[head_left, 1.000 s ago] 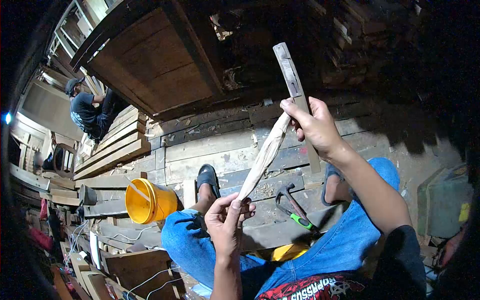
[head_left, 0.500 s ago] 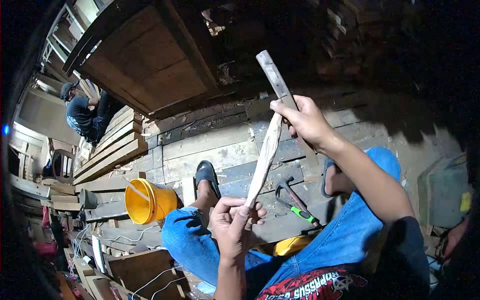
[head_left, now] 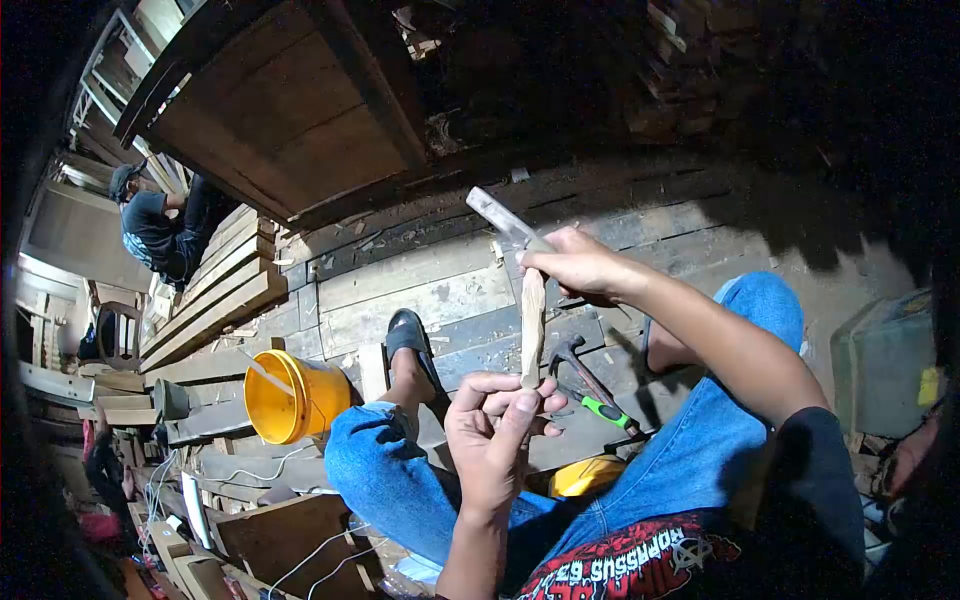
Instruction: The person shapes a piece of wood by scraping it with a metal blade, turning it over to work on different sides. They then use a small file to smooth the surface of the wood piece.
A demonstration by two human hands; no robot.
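Observation:
My left hand (head_left: 492, 430) pinches the near end of a pale, roughly carved piece of wood (head_left: 532, 325) between thumb and fingers. The wood points away from me, its far end at my right hand (head_left: 575, 265). That hand is closed round a long, flat grey bar (head_left: 500, 215), whose exact kind I cannot tell. The bar sticks out past the thumb toward the upper left and crosses over the carved wood. Beneath my forearm, a claw hammer (head_left: 585, 375) lies on the plank floor beside a green-and-black handle (head_left: 608, 411).
A yellow bucket (head_left: 275, 400) with a stick in it stands left of my knee. Further left are stacked timber beams (head_left: 215, 310) and a seated person (head_left: 155, 225). A wooden panel (head_left: 280, 120) leans ahead. A yellow object (head_left: 585, 477) lies between my legs; a greenish box (head_left: 880, 365) stands right.
The bar has swung down and leftward in my right hand, from steep to more slanted. My left hand has shifted slightly right and up, and the carved wood now stands nearly straight.

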